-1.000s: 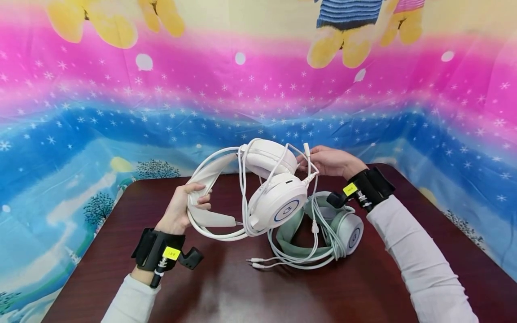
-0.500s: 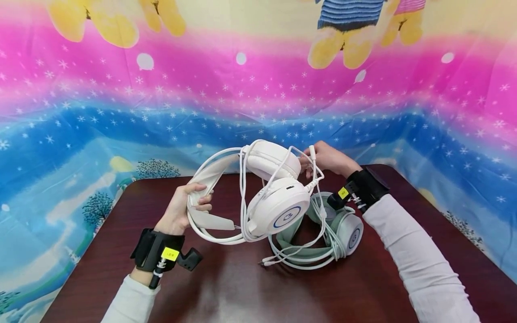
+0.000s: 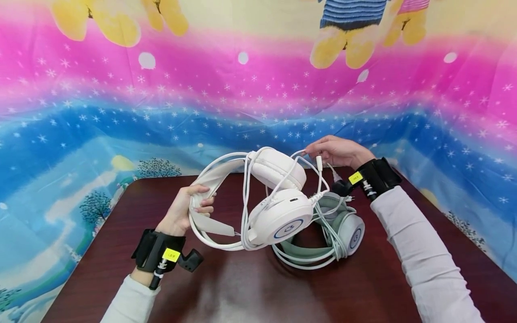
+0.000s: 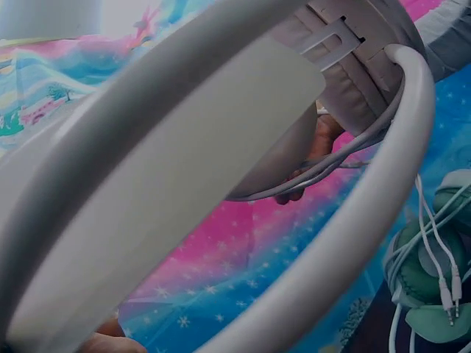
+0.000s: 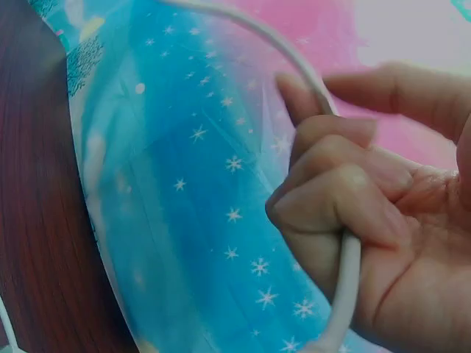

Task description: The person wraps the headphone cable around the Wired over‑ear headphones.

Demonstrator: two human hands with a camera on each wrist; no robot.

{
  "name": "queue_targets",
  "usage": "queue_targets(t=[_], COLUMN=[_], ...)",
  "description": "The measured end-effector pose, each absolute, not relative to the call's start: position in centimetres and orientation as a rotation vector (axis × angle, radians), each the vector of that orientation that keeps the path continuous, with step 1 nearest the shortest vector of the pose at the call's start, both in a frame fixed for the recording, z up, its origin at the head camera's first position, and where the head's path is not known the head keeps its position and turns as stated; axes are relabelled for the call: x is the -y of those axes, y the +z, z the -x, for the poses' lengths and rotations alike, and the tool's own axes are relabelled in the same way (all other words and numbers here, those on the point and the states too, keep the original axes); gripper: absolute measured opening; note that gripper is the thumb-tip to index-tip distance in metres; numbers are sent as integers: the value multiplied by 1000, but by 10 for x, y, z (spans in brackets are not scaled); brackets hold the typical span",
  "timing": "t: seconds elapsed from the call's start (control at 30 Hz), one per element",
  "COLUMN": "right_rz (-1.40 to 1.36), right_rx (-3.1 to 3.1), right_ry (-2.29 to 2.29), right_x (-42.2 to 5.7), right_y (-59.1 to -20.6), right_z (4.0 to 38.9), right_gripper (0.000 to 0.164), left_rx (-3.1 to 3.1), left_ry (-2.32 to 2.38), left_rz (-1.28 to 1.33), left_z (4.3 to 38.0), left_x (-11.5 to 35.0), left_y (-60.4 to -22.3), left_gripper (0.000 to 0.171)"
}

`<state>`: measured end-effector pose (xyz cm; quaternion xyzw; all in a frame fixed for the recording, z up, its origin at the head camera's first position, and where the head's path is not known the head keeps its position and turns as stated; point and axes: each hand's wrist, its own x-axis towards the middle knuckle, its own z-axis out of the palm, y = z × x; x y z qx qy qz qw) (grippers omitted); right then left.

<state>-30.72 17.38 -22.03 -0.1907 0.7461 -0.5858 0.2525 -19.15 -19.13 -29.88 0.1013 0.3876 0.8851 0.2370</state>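
My left hand [image 3: 181, 207] grips the headband of a white headset [image 3: 284, 220], holding it tilted above the table. In the left wrist view the headband [image 4: 184, 169] fills much of the picture, and only fingertips of the left hand show at the bottom. The headset's cable is wound around its band and ear cups. My right hand [image 3: 337, 151] holds a stretch of white cable [image 5: 344, 287], with several fingers curled round it in the right wrist view. A green and white headset [image 3: 350, 235] lies on the table behind and right of the white one, partly hidden by it.
The dark red wooden table [image 3: 226, 287] lies under both headsets. A printed cloth [image 3: 258, 98] hangs along its back and sides. Two cable plugs [image 4: 449, 305] dangle near the green headset in the left wrist view.
My right hand has moved up and right with the cable, and the plugs have swung from the front to the right of the headsets. The white headset has dipped slightly in my left hand.
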Motion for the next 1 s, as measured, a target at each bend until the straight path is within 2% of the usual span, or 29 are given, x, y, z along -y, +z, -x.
queue_targets(t=[0.1, 0.27, 0.37, 0.53, 0.7, 1.0], right_rz=[538, 451, 406, 513, 593, 635], right_rx=[-2050, -2171, -2199, -2190, -2323, -2794], right_ry=[-1603, -1627, -1651, -1580, -1403, -1043], right_x=[-174, -169, -164, -156, -146, -114], right_y=[-220, -218, -213, -204, -195, -183], right_z=[308, 306, 303, 294, 279, 256], right_gripper=[32, 44, 42, 40, 41, 18], left_rx=[-1089, -1148, -1203, -1297, -1338, -1460], left_ry=[2400, 2408, 2420, 2443, 2433, 2406], left_rz=[-259, -226, -198, -152, -97, -20], left_z=[194, 197, 197, 197, 198, 202], left_x=[189, 183, 179, 174, 169, 166], left_y=[-300, -303, -305, -306, -307, -311], left_gripper=[17, 12, 12, 20, 16, 20])
